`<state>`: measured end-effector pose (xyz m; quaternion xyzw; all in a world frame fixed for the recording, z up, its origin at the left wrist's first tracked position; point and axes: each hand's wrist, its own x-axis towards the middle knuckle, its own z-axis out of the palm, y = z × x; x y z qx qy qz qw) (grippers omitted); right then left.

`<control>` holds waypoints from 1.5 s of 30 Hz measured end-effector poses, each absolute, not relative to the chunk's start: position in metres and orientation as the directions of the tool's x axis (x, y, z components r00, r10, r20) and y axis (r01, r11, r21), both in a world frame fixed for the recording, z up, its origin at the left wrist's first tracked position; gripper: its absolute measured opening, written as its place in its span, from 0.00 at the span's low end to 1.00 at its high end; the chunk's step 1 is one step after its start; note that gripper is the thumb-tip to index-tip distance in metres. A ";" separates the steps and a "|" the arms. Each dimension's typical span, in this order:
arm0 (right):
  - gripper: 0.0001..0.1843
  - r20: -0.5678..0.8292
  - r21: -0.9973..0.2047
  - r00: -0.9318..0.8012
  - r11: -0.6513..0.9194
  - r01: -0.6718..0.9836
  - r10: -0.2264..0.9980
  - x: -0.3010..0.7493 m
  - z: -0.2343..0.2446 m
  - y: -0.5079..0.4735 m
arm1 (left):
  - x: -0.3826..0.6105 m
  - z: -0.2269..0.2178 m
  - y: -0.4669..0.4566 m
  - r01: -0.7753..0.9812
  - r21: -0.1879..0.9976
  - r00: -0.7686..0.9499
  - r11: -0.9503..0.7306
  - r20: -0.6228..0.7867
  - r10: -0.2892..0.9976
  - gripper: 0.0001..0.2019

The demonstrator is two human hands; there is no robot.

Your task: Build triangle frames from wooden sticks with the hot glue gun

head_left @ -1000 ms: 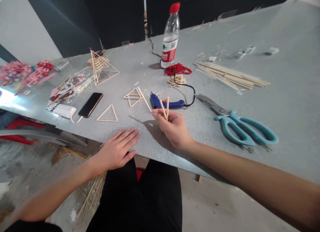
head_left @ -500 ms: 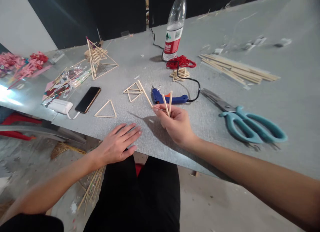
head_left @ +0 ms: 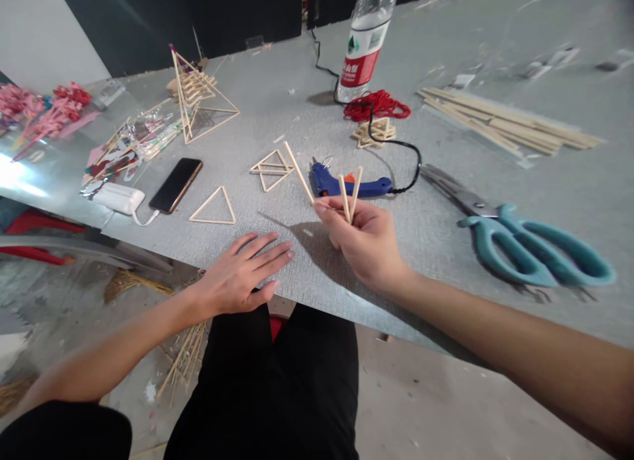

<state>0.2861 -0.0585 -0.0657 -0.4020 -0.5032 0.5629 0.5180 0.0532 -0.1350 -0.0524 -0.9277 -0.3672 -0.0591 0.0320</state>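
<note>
My right hand is closed on three short wooden sticks, held upright and fanned a little above the grey table. Just behind the sticks lies a blue glue gun with a black cord. My left hand rests flat and open on the table's near edge, fingers stretched out, holding nothing. A flat stick triangle lies a little beyond it, and a small stack of stick triangles lies farther back.
Large teal scissors lie at the right, a bundle of long sticks behind them. A water bottle, red string, a stick pyramid, a phone and a white power bank stand farther off.
The view has tilted slightly, shifting everything. My right hand keeps the sticks, spreading them a little wider. My left hand stays flat on the table edge.
</note>
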 end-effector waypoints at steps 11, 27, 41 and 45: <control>0.17 0.067 -0.983 -0.147 0.040 -0.180 0.987 0.288 -0.064 -0.061 | 0.072 -0.054 -0.165 0.756 -0.031 0.628 -0.654 0.320 0.710 0.22; 0.18 0.061 -0.986 -0.137 0.039 -0.160 0.989 0.287 -0.063 -0.062 | 0.111 -0.055 -0.183 0.899 -0.055 0.435 -0.434 0.216 0.874 0.28; 0.17 0.070 -0.986 -0.160 0.045 -0.159 0.985 0.289 -0.066 -0.060 | 0.111 -0.067 -0.188 0.908 -0.032 0.409 -0.417 0.281 0.868 0.31; 0.18 0.071 -0.988 -0.155 0.049 -0.145 0.985 0.288 -0.065 -0.061 | 0.113 -0.063 -0.191 0.910 -0.073 0.410 -0.409 0.312 0.857 0.29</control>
